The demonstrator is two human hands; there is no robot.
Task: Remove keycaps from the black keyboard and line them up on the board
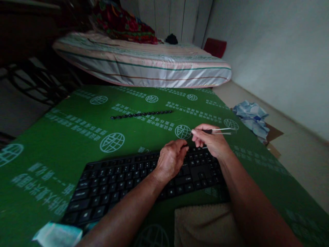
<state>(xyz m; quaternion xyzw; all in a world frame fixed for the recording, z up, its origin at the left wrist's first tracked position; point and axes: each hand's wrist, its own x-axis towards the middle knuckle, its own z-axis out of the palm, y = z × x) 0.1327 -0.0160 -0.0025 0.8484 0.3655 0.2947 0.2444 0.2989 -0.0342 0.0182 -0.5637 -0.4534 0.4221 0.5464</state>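
A black keyboard [113, 185] lies aslant on the green table in front of me. Over its upper right part, my left hand [172, 156] is closed in a pinch. Something small and dark shows at its fingertips, too unclear to name. Just right of it, my right hand [208, 139] grips a thin tool [207, 131] with a dark handle and two thin metal prongs pointing right. The tool's other end is mostly hidden by the fingers. Beyond the keyboard, several small shiny black pieces [141, 114] lie in a line, perhaps keycaps.
The green tabletop [64, 144] carries white printing and globe marks. A pale blue packet [58, 235] lies at the lower left, and brown cloth [203, 223] below the keyboard. Behind stands a bed [154, 73]. Crumpled plastic [250, 115] and cardboard lie on the floor at right.
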